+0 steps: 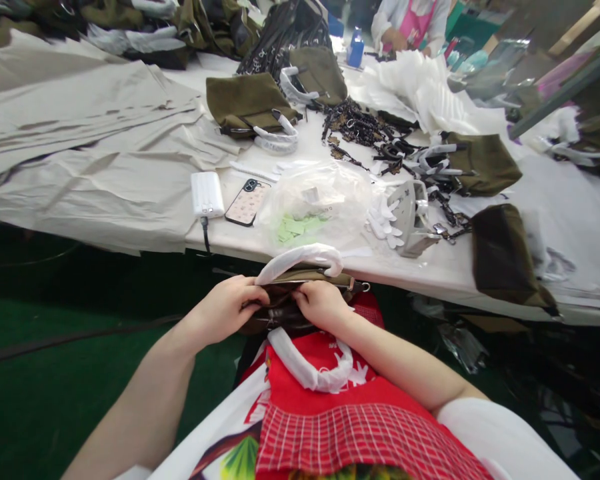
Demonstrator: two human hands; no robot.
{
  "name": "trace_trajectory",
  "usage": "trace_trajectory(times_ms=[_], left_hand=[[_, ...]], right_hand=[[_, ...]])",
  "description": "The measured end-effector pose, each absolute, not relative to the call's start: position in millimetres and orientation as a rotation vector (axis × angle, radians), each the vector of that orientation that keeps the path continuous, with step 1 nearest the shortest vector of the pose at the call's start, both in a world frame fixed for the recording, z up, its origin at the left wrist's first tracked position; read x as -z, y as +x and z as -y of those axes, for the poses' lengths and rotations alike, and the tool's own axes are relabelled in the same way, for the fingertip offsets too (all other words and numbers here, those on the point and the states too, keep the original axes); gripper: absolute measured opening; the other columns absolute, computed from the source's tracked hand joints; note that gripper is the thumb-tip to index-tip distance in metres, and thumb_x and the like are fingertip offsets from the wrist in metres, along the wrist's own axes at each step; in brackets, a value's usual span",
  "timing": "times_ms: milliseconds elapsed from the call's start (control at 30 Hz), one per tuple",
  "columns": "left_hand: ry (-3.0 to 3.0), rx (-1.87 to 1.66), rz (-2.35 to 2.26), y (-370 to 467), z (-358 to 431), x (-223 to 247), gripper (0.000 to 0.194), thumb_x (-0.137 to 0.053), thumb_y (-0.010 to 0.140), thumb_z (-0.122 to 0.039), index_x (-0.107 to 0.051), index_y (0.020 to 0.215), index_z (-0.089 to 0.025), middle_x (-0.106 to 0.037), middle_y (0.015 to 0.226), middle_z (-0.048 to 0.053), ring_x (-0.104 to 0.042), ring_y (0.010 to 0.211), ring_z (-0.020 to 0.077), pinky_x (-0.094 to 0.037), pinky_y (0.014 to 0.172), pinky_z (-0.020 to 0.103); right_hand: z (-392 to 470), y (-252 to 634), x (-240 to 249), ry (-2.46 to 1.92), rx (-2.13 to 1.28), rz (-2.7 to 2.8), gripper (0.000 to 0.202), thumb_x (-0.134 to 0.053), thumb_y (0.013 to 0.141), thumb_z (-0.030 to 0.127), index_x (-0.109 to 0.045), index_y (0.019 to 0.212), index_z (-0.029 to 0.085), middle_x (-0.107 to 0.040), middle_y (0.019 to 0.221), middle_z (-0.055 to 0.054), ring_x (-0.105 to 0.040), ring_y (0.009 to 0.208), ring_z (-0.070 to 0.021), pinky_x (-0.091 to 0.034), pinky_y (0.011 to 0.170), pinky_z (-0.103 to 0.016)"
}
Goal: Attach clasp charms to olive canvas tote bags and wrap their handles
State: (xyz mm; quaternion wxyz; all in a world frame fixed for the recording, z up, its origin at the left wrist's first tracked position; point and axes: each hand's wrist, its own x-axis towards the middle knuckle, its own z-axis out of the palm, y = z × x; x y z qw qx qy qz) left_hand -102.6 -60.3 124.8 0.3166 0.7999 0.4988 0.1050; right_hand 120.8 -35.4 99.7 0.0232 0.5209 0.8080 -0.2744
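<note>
The white tabletop (pixel 311 141) at upper centre is bright, the dark green floor (pixel 30 387) at lower left dim, the upper-right corner blurred.

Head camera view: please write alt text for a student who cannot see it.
The person's left hand and right hand are at the zippered top of an olive bag with white-wrapped handles. On the white table beyond lie a phone, a clear plastic bag with green slips, and other olive bags.

held bag (pixel 281 315): 1 (wrapped handles (pixel 303 254): 2) | phone (pixel 249 203): 1 | power bank (pixel 207 194): 1
</note>
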Motion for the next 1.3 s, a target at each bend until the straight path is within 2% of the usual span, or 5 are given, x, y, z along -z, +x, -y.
trace_trajectory(times_ms=[367,733,967,1167,1300], left_hand=[[1.780,-0.538,-1.163,-82.3,79.9,-132.4,0.070,-0.048,0.079,-0.011,-0.039,0.147,-0.024,-0.054,0.144,0.006,-0.055,0.127,0.0205,-0.042,0.110,0.035],[1.686,-0.532,-1.359,-109.6,73.3,-126.0,0.073,-0.050,0.077,-0.016,-0.036,0.148,-0.021,-0.070,0.117,0.005,-0.070,0.097,0.0183,-0.055,0.086,0.027],[1.783,-0.583,-1.293,-101.7,67.2,-123.7,0.073,-0.050,0.075,-0.014,-0.040,0.147,-0.023,-0.066,0.127,0.005,-0.067,0.106,0.0193,-0.052,0.094,0.029],[1.740,-0.612,-1.318,-98.6,67.0,-127.4,0.069,-0.049,0.078,-0.017,-0.041,0.146,-0.021,-0.066,0.127,0.005,-0.067,0.108,0.0184,-0.052,0.097,0.030],[1.751,-0.653,-1.380,-98.7,57.8,-122.9,0.067,-0.048,0.073,-0.016,-0.050,0.141,-0.022,-0.065,0.132,0.001,-0.063,0.117,0.0196,-0.046,0.105,0.030]], right_hand=[[47.6,109.3,-123.3,1.176,1.387,-2.786,0.025,-0.053,0.092,0.021,-0.069,0.073,0.016,-0.067,0.069,0.000,-0.056,0.062,-0.0109,-0.038,0.062,-0.021],[32.5,134.6,-128.7,0.943,1.400,-2.810,0.035,-0.067,0.085,0.026,-0.066,0.120,0.021,-0.072,0.108,-0.006,-0.065,0.088,-0.0173,-0.047,0.085,-0.029],[29.6,119.7,-103.9,1.047,1.501,-2.766,0.021,-0.062,0.091,0.032,-0.075,0.104,0.023,-0.075,0.100,-0.002,-0.068,0.088,-0.0166,-0.048,0.082,-0.024],[25.6,115.0,-100.1,1.157,0.875,-2.631,0.014,-0.068,0.084,0.025,-0.080,0.087,0.019,-0.076,0.085,-0.010,-0.069,0.083,-0.0267,-0.050,0.077,-0.034],[25.5,120.0,-110.4,0.876,1.145,-2.728,0.019,-0.060,0.087,0.017,-0.078,0.094,0.021,-0.075,0.098,-0.008,-0.068,0.091,-0.0227,-0.051,0.085,-0.033]])
